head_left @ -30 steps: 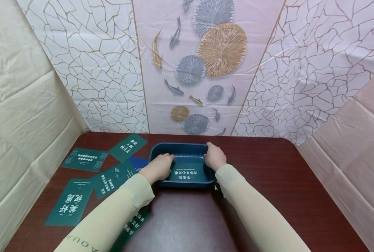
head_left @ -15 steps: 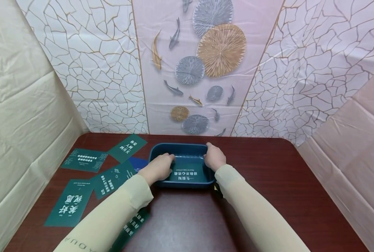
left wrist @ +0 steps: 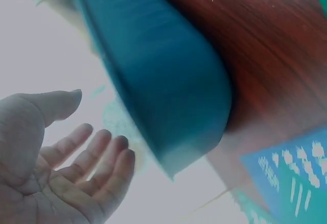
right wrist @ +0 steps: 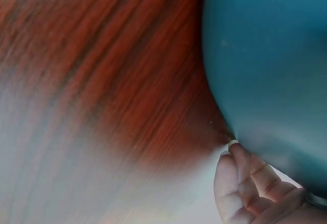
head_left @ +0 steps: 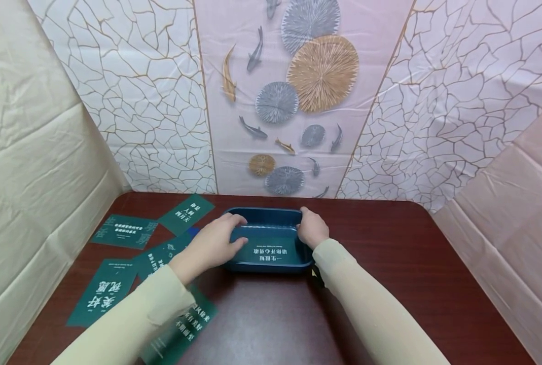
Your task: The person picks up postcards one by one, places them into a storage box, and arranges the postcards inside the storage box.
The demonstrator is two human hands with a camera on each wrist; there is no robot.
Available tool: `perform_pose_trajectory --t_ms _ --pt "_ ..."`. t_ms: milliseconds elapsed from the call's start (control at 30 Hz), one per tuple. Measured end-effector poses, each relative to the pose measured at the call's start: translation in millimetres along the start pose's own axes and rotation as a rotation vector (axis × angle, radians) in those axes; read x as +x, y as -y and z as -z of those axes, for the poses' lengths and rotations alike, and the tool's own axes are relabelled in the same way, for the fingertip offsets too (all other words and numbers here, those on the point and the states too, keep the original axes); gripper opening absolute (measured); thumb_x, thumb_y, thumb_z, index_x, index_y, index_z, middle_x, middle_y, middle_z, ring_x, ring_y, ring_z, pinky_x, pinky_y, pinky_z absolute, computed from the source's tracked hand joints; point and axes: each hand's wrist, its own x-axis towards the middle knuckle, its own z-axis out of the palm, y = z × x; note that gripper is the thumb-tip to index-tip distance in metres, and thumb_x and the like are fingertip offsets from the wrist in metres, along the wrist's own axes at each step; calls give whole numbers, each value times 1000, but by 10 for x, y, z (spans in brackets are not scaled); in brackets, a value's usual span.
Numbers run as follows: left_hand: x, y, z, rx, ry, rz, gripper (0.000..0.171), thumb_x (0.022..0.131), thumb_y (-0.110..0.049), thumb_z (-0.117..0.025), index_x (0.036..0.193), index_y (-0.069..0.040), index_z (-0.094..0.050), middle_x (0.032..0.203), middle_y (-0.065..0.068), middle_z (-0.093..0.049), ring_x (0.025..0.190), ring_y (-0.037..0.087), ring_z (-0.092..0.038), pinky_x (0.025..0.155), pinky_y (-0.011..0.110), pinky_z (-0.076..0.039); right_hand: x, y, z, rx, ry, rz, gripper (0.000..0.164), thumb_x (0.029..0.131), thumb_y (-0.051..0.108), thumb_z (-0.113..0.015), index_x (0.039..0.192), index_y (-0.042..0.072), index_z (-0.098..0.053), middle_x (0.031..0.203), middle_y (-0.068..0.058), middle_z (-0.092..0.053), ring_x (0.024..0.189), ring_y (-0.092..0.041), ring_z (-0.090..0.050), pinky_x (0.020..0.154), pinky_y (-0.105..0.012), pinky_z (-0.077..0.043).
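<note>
A dark blue plastic tray [head_left: 262, 269] stands near the back of the table. A green card [head_left: 273, 248] with white printed characters lies in it. My right hand [head_left: 313, 229] grips the tray's right end, and its fingers [right wrist: 250, 175] lie along the outer wall in the right wrist view. By the left end is my left hand [head_left: 213, 243], with thumb and fingers spread and nothing between them. In the left wrist view that hand [left wrist: 71, 168] stands apart from the tray's wall [left wrist: 163, 75], palm showing.
Several green printed cards lie on the left of the brown table [head_left: 389, 284], among them a card [head_left: 103, 292] at the left and a card [head_left: 186, 215] at the back. Another card [head_left: 184, 324] is partly under my left sleeve. A patterned cloth [head_left: 275, 142] hangs behind.
My left hand has let go of the tray's left end and pulled back to the left, its fingers spreading. The right hand and the tray have hardly moved.
</note>
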Motion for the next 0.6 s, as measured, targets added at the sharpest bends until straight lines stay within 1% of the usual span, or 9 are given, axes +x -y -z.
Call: perform_pose_trajectory --t_ms 67,133,200,233,300,367,433,533,600 --pt "-119 22 79 21 -20 16 47 89 -39 -69 126 -13 -59 117 3 -59 105 18 -59 88 41 -50 5 -4 2 -2 3 3 57 97 17 -59 149 11 -36 135 -15 -55 109 -28 -59 87 -50 -51" --pt "-255 70 148 37 -20 47 52 86 -43 -71 126 -12 -59 115 4 -60 98 18 -59 83 42 -51 9 -3 3 -4 2 9 57 97 17 -58 149 11 -35 134 -15 -55 109 -28 -60 86 -49 -51" --pt "-391 134 199 57 2 93 61 84 -49 -72 129 -11 -57 116 6 -59 96 19 -58 81 44 -51 14 4 5 -3 -1 10 57 97 17 -58 149 11 -36 134 -15 -55 108 -29 -60 86 -50 -51" --pt "-454 166 219 66 27 122 66 82 -53 -72 131 -10 -56 119 8 -59 97 21 -58 82 45 -51 15 4 6 -3 -3 11 56 98 17 -58 149 11 -36 135 -15 -55 109 -29 -60 86 -50 -51" --pt "-560 235 242 94 100 174 80 79 -60 -71 135 -7 -52 125 13 -56 103 27 -58 84 51 -50 17 2 11 0 -7 9 56 97 16 -58 149 11 -36 135 -15 -54 109 -29 -59 87 -51 -50" --pt "-650 285 250 128 188 222 93 75 -66 -70 139 -3 -48 132 19 -51 113 35 -54 90 57 -46 19 1 14 1 -6 5 56 97 17 -58 149 11 -36 136 -14 -54 110 -29 -59 88 -51 -50" --pt "-727 331 247 154 277 260 101 71 -68 -71 141 -1 -44 134 23 -48 118 40 -51 92 61 -42 13 3 16 0 -2 5 56 97 17 -58 149 11 -36 136 -15 -54 111 -29 -58 88 -51 -50" --pt "-812 383 228 182 370 284 107 66 -67 -76 140 2 -43 130 26 -48 115 42 -51 92 63 -41 3 7 11 -6 1 3 56 97 17 -58 149 11 -36 135 -15 -54 110 -29 -59 87 -50 -50" --pt "-856 414 211 195 405 294 110 61 -66 -80 138 4 -43 126 27 -48 109 41 -53 90 63 -42 -6 8 6 -8 0 4 57 97 16 -58 149 11 -35 135 -15 -54 109 -29 -59 86 -50 -51"
